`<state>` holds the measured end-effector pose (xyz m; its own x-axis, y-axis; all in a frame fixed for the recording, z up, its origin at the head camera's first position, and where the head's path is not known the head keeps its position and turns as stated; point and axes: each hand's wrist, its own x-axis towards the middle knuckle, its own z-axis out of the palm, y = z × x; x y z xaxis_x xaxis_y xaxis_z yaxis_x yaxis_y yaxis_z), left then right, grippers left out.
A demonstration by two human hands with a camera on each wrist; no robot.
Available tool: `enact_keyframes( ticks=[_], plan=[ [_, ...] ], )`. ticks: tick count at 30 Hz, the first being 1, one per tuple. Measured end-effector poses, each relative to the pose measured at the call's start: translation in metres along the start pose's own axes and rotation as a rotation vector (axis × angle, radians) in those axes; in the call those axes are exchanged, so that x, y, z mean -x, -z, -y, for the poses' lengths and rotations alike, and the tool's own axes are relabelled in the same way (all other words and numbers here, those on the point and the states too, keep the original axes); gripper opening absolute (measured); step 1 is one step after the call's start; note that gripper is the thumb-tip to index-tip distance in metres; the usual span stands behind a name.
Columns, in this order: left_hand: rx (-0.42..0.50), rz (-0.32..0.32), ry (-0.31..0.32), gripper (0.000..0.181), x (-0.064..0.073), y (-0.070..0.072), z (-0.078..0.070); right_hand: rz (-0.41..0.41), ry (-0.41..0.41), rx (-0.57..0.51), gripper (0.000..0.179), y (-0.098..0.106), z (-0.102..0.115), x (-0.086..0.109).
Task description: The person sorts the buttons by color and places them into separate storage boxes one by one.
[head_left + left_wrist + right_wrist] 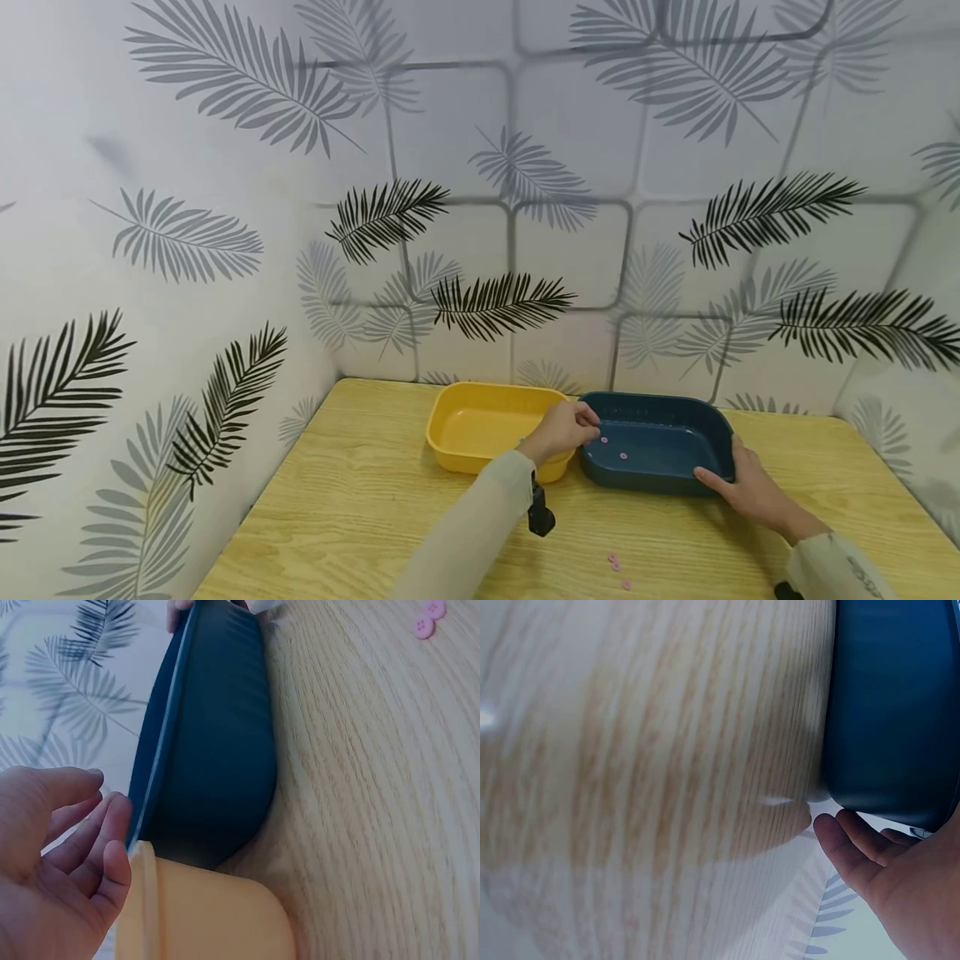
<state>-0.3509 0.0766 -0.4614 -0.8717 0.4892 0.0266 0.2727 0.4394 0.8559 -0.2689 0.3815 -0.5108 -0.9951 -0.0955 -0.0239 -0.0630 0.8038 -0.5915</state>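
Observation:
My left hand (562, 429) hovers where the yellow basin (442, 454) meets the dark blue basin (652, 482), its fingertips over the blue one's left end. In the left wrist view, thumb and fingers are loosely bent and apart, with nothing between them. Just below those fingertips a pink button (604, 439) shows inside the blue basin, and a second pink button (623, 456) lies on its floor. The right hand (757, 492) grips the blue basin's right end, thumb over the front rim and fingers along the outer wall. The right wrist view shows its fingers at the basin's lower corner.
Several pink buttons (613, 558) lie on the wooden table (360, 500) in front of the blue basin. Both basins stand side by side near the back edge, close to the leaf-patterned wall (465, 358). Another patterned wall (172, 358) rises along the left.

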Motion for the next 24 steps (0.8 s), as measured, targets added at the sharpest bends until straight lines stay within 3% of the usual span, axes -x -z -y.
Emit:
enact_keyframes(
  ticks=[5,10,17,24],
  plan=[
    [-0.061,0.083,-0.035,0.010,0.012,0.005,-0.009,-0.001,0.003,-0.004,0.104,0.000,0.000,0.000],
    [-0.136,0.199,-0.121,0.009,0.026,0.007,-0.012,-0.004,0.010,-0.015,0.104,0.000,0.001,0.001],
    [-0.194,0.381,-0.237,0.013,0.043,0.002,-0.010,-0.013,0.016,-0.011,0.103,0.000,0.001,0.001],
    [-0.377,0.535,-0.303,0.019,0.055,-0.008,-0.002,0.000,0.008,-0.010,0.104,0.001,0.003,0.001]
  ],
)
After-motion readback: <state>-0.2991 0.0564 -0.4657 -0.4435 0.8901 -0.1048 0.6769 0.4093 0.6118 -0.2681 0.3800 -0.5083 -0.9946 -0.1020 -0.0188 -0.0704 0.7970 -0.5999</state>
